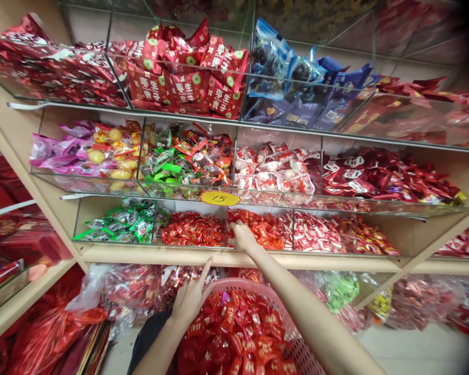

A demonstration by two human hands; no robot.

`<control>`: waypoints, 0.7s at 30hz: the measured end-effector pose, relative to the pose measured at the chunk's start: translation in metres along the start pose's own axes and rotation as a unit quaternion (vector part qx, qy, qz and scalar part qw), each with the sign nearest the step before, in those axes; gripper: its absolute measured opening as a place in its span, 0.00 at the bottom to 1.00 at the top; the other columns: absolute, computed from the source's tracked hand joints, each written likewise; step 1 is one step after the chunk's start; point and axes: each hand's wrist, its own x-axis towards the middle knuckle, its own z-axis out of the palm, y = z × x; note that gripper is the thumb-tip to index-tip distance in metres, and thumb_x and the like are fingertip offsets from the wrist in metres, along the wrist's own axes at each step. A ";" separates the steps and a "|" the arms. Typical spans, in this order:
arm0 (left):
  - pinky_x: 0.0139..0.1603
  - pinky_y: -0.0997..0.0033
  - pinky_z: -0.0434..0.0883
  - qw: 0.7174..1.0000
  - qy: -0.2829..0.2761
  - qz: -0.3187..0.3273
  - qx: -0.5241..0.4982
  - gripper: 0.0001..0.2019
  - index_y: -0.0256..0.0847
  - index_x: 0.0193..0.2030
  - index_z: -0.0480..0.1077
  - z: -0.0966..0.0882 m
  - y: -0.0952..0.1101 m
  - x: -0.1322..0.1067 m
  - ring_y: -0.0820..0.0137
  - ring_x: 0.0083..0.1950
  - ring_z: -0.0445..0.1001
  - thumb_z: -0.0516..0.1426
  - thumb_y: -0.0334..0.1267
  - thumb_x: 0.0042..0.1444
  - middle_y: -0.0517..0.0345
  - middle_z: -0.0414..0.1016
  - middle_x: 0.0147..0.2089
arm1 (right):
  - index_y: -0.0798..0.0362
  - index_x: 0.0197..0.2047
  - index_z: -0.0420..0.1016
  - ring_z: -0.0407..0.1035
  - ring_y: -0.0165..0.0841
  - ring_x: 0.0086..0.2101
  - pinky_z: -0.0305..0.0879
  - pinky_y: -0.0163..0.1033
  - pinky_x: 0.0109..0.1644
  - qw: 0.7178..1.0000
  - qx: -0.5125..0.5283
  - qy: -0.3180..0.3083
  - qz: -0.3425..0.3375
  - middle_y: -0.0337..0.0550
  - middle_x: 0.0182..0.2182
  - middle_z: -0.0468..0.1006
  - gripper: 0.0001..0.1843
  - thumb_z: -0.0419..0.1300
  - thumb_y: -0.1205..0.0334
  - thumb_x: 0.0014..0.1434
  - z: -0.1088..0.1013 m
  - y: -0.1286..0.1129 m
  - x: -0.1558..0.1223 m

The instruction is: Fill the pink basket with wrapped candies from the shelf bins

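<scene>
My right hand (243, 237) reaches over the front edge of a bottom-shelf bin, beside its left divider. Its fingers are curled in at the orange-red wrapped candies (263, 229); what they hold, if anything, is hidden. Below the shelf board, my left hand (190, 298) is open, its index finger stretched upward, at the left side of the pink basket (271, 291). Red wrapped candies (234, 333) fill that basket, which stands between my forearms. Left of the divider lies another bin of small red candies (191, 228).
Clear-fronted bins of packaged sweets line the shelves (219, 255). A yellow price tag (220, 198) marked 15 hangs above my right hand. Bagged sweets (133, 289) sit under the lowest board, and a red plastic bag (50, 323) lies at lower left.
</scene>
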 end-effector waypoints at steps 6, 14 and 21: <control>0.33 0.71 0.63 1.000 -0.004 -0.002 -0.001 0.30 0.47 0.63 0.27 0.001 0.000 0.000 0.63 0.34 0.73 0.33 0.53 0.58 0.53 0.73 0.31 | 0.53 0.33 0.68 0.64 0.34 0.39 0.57 0.38 0.45 0.983 0.171 0.061 0.008 0.42 0.36 0.69 0.11 0.59 0.68 0.41 -0.007 0.016 -0.002; 0.31 0.71 0.63 1.000 0.007 0.007 0.009 0.30 0.47 0.63 0.26 -0.001 0.000 0.000 0.63 0.31 0.73 0.35 0.52 0.58 0.55 0.73 0.29 | 0.53 0.31 0.63 0.67 0.27 0.24 0.68 0.34 0.28 0.863 0.478 0.107 0.125 0.37 0.25 0.71 0.13 0.60 0.55 0.45 -0.018 0.038 -0.002; 0.32 0.72 0.62 1.000 0.011 0.005 0.006 0.29 0.49 0.63 0.27 -0.002 0.001 0.000 0.65 0.32 0.73 0.36 0.52 0.58 0.56 0.73 0.30 | 0.51 0.33 0.67 0.66 0.22 0.26 0.66 0.26 0.27 0.777 0.615 0.036 0.133 0.35 0.26 0.70 0.14 0.64 0.56 0.43 -0.043 0.023 -0.040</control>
